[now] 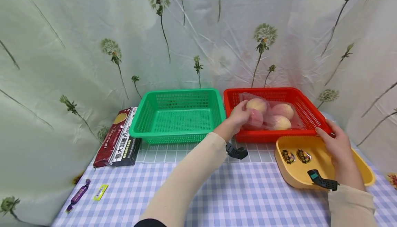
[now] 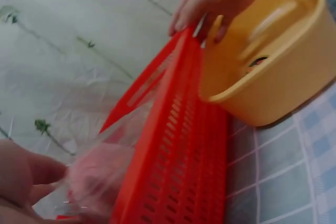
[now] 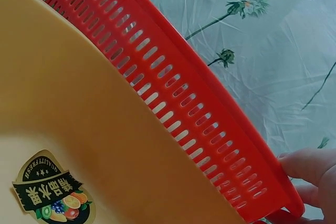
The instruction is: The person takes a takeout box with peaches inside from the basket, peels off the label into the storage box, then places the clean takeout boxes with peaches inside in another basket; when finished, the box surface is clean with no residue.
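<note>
A clear plastic bag point(image 1: 269, 118) with several pink and pale-yellow peaches point(image 1: 256, 105) lies in the red basket point(image 1: 263, 137). My left hand point(image 1: 238, 116) grips the bag's left end beside the peaches; in the left wrist view the left hand point(image 2: 23, 174) shows thumb and fingers at the plastic. At the basket's front right corner, my right hand point(image 1: 338, 144) holds the rim, thumb on top and fingers curled over the outside. The right wrist view shows the right hand's fingers point(image 3: 310, 169) at that same corner.
A yellow tub point(image 1: 294, 178) with two round fruit stickers point(image 1: 303, 156) stands before the red basket, under my right forearm. Left of the basket is a green basket point(image 1: 183, 137), then pasta packets point(image 1: 116, 137). A purple-wrapped candy point(image 1: 78, 196) and yellow packet point(image 1: 100, 192) lie front left.
</note>
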`<state>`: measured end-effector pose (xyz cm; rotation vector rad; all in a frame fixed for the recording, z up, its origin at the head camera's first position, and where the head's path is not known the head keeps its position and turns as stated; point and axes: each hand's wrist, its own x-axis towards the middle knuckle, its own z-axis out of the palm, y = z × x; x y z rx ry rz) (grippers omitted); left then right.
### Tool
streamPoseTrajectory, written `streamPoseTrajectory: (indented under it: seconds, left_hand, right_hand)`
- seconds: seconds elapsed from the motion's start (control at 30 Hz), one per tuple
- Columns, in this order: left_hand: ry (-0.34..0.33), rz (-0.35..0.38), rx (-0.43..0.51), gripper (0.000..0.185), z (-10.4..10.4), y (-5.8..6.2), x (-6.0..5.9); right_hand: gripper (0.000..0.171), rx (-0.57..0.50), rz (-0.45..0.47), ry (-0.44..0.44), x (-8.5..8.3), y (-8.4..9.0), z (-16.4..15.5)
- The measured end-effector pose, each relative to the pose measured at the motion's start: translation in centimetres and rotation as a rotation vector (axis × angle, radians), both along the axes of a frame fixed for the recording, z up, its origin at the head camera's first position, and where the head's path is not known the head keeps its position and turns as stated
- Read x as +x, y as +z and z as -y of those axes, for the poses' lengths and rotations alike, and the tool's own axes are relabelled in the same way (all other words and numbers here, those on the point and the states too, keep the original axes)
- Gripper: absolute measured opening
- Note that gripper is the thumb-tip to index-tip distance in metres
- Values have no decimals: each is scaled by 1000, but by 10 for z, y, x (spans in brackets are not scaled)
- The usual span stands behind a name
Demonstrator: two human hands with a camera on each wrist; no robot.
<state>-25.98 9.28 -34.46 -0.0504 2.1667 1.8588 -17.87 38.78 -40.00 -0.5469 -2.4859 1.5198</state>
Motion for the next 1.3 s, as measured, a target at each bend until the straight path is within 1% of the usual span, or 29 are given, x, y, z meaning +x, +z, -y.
streamPoseTrajectory:
  seconds: [0.13,0.27,0.4,0.47,0.57,0.67,0.73,0.83,0.9,1.0,1.07,1.17,1.23,1.3]
  left_hand:
    - [-40,11,-43,64,-5,3,1]
    - [-77,28,-101,64,-11,4,-2]
    - [-89,53,-125,62,-13,3,-5]
    - [-87,67,-108,62,-14,2,-7]
    - [-66,81,-71,62,-14,-1,-9]
    - [-49,77,-9,63,-13,-4,-11]
    - [-43,63,52,61,-12,-7,-12]
    - [-40,18,162,56,-7,-12,-10]
    - [-36,-23,217,52,-3,-15,-5]
    - [-44,-104,233,49,3,-19,4]
    - [-52,-182,187,47,6,-20,11]
    - [-90,-300,83,45,13,-22,23]
    - [-121,-364,6,46,22,-23,32]
    - [-153,-410,-37,47,34,-25,40]
  right_hand:
    - [74,-15,20,-19,4,0,-8]
    - [74,-31,20,-15,6,1,-13]
    - [75,-37,15,-13,7,1,-14]
    - [75,-37,10,-16,7,1,-14]
    - [74,-36,0,-16,7,0,-13]
    - [73,-29,-10,-18,7,0,-12]
    - [72,-29,-10,-23,7,0,-11]
    - [72,-19,-8,-25,7,1,-11]
    - [72,-13,-6,-23,9,2,-11]
    - [72,23,12,-19,11,7,-9]
    - [72,65,25,-24,13,12,-5]
    - [70,155,28,-40,16,25,5]
    - [68,230,-4,-34,17,34,15]
    - [66,306,-54,-9,17,42,26]
